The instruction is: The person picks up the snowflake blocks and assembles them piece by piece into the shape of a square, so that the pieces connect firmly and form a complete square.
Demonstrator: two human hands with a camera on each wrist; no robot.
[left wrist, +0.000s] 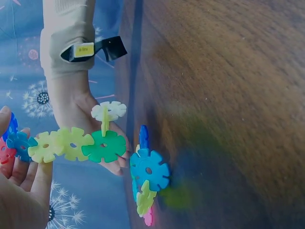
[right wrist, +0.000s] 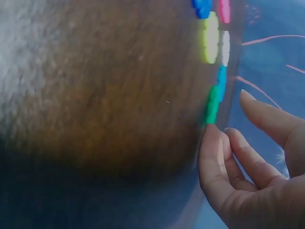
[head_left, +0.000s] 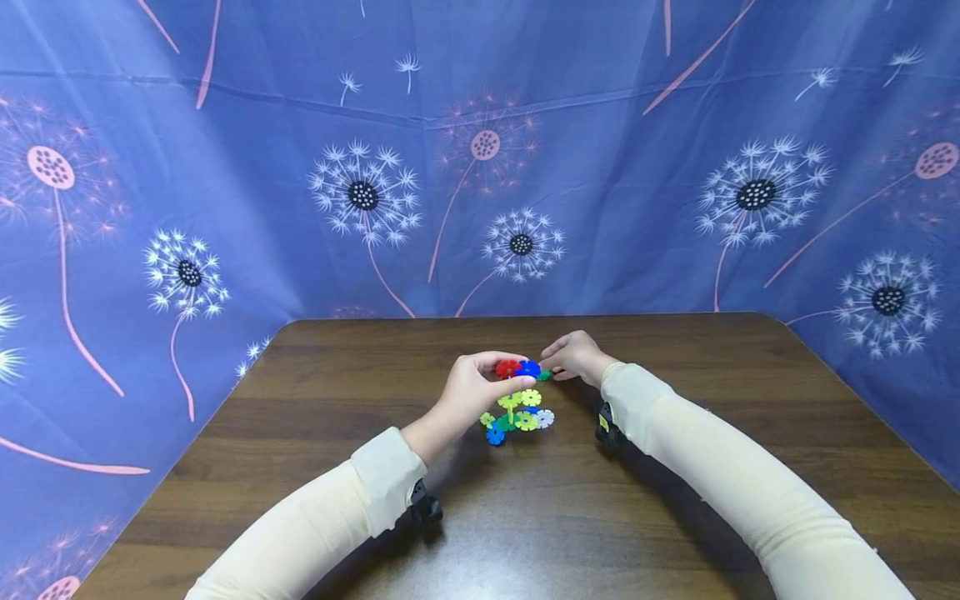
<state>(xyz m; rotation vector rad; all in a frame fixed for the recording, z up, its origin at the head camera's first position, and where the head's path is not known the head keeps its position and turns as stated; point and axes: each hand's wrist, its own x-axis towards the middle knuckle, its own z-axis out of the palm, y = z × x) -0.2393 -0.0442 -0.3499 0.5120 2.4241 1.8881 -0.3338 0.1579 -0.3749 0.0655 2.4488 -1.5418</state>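
Note:
A built-up figure of interlocking plastic snowflake discs stands at the middle of the table. Its top carries a red disc (head_left: 507, 368) and a blue disc (head_left: 528, 369), pinched between the thumb and fingers of my left hand (head_left: 468, 390). Below them come yellow discs (left wrist: 73, 143) and a green disc (left wrist: 104, 146), then a spread base with a light blue disc (head_left: 495, 435) and a white disc (head_left: 544, 419). At the far right of the figure, fingertips of my right hand (head_left: 576, 357) touch a small green disc (right wrist: 211, 106), its thumb held apart.
The brown wooden table (head_left: 570, 517) extends around the figure on every side. A blue cloth (head_left: 600, 167) with a dandelion print hangs behind its back edge and along the sides. Each wrist wears a black camera (head_left: 425, 505) under the sleeve.

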